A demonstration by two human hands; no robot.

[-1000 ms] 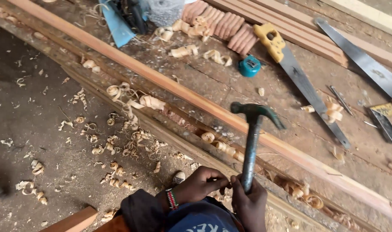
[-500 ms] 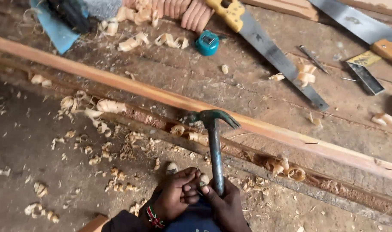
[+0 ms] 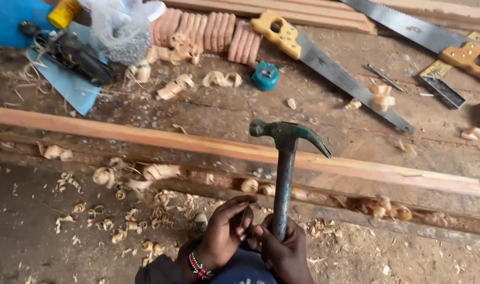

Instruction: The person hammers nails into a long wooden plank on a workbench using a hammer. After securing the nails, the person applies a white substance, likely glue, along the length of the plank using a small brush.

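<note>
Right hand (image 3: 283, 252) clenched around hammer (image 3: 284, 173) handle, head raised over long wooden strip (image 3: 145, 139) on table (image 3: 208, 108). Left hand (image 3: 226, 231) fingers curled, touching handle base; grasp unclear.

Claw hammer (image 3: 285, 173): raised head has come down toward the long wooden strip (image 3: 208, 147). Left hand (image 3: 226, 234): fingers drawn in beside the right hand (image 3: 283, 251) at the handle base.

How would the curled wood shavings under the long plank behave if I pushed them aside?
The wood shavings look thin and curled, so probably very light and likely to roll or scatter. They would likely crush or snap easily. Those beside the long plank may snag against its edge.
</note>
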